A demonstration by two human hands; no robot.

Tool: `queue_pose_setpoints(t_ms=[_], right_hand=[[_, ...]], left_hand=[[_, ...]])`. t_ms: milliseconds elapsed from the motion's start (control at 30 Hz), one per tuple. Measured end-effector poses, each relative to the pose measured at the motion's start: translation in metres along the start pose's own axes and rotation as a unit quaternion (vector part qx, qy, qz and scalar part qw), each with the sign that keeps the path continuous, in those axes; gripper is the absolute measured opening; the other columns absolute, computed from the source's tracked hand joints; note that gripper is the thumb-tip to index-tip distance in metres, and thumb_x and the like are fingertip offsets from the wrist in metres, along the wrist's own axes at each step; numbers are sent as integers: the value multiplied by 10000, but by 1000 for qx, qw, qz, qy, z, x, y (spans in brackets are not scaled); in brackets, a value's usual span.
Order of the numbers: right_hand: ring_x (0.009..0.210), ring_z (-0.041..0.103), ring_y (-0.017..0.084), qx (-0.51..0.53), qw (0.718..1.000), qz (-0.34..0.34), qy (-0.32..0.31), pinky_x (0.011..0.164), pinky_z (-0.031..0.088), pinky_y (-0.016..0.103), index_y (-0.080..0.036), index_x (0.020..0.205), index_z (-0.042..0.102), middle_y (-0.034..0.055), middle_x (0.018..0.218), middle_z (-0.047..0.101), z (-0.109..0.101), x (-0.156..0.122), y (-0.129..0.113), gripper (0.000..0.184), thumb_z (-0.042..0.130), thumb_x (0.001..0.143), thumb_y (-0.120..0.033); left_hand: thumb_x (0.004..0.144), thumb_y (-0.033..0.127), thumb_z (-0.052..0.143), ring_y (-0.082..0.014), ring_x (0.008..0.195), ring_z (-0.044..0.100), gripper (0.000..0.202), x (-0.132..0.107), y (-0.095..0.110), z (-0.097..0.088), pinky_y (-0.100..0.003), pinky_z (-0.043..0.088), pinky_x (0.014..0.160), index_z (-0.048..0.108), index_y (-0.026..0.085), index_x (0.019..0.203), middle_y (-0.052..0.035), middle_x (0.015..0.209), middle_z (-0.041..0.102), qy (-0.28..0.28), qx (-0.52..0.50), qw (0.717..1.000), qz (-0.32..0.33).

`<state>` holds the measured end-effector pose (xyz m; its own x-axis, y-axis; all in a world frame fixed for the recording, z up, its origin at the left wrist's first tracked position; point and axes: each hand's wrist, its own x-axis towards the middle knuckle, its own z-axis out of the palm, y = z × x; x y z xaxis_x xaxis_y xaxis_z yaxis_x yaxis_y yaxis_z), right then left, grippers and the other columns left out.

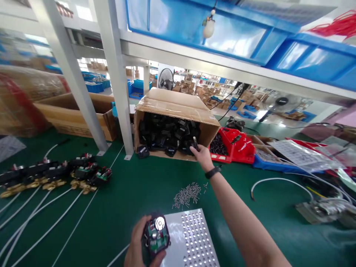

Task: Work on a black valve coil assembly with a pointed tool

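Note:
My left hand (137, 243) is closed around the side of a black housing (168, 231) with its inside showing. In it sit a green circuit board (158, 243) and a round white disc. Reaching forward, my right hand (203, 156) grips a short dark stick-like piece (195, 142) with a pale tip, its kind unclear. Just beyond that hand, a cardboard box (178, 100) lies on its side, filled with black plastic covers (169, 135). A grey plate (172, 237) with rows of shiny round spots lies beside the held housing, and a pile of small metal pins (187, 195) behind it.
Several assembled units (86, 172) with white cables lie at the left. Red bins (240, 146) and a blue tray (268, 166) stand right of the box. A metal part with a cable (325, 209) lies far right. Shelf posts (116, 74) and blue crates (208, 29) frame the bench.

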<state>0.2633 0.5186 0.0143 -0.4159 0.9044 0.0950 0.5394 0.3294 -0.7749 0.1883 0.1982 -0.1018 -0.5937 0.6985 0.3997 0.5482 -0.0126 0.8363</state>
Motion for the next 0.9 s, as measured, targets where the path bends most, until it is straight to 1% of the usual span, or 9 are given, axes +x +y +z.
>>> queue_pose_setpoints(t_ms=[100,200,300,367,433,533,633,733,900], right_hand=[[430,226,72,86,992,64,-66,402,246,205,-195,792,445,-75,569,256,-37,-59,29,454,367,813,-642],[420,174,58,134,974,149,-110,370,213,195,-192,780,447,-86,560,242,-64,-133,66,508,451,732,-698],[403,181,53,139,960,224,-95,357,205,191,-188,759,449,-91,540,250,-76,-195,100,510,491,711,-694],[388,212,60,113,959,254,-59,359,213,198,-187,741,456,-88,515,270,-82,-219,117,499,457,737,-686],[406,308,84,74,962,263,-13,393,261,215,-175,792,494,-65,523,347,-88,-231,127,483,483,738,-654],[550,498,173,-75,966,243,47,517,357,268,-147,1110,482,-7,608,489,-91,-233,126,580,545,736,-585],[687,597,269,-321,927,191,32,605,405,339,-169,1331,318,76,742,583,-79,-229,110,688,419,812,-610],[721,629,300,-443,882,160,-26,596,427,355,-192,1304,369,130,851,591,-60,-228,93,632,297,850,-626],[617,608,253,-484,864,135,-43,526,409,325,-197,1218,450,124,885,537,-47,-230,88,479,261,886,-487]], left_hand=[[818,440,512,-326,1151,478,607,2,1,-3,-480,466,909,312,196,1336,-152,1269,441,-53,28,997,-49],[811,440,524,-326,1174,438,565,7,3,-8,-510,437,933,360,215,1302,-136,1305,379,-114,62,991,-38],[811,453,522,-312,1166,436,574,10,4,-9,-506,438,935,356,230,1314,-113,1305,372,-136,73,988,-17],[816,456,515,-311,1151,440,574,10,4,-10,-501,452,916,361,232,1321,-108,1287,376,-131,85,988,0],[815,451,517,-313,1129,447,572,10,4,-9,-496,465,895,379,220,1320,-115,1263,374,-124,99,987,22],[798,439,544,-326,1146,426,624,7,4,-7,-506,452,906,353,186,1336,-136,1265,355,-111,99,989,19],[772,400,598,-313,1180,413,685,5,5,-6,-499,413,959,291,169,1339,-148,1294,348,-79,38,996,-2],[796,349,586,-280,1227,385,577,5,10,-8,-478,342,1029,327,189,1285,-130,1323,366,-97,4,995,-1],[809,363,581,-242,1139,477,531,12,18,-14,-434,386,984,343,213,1260,-101,1266,459,-155,-22,984,-90]])
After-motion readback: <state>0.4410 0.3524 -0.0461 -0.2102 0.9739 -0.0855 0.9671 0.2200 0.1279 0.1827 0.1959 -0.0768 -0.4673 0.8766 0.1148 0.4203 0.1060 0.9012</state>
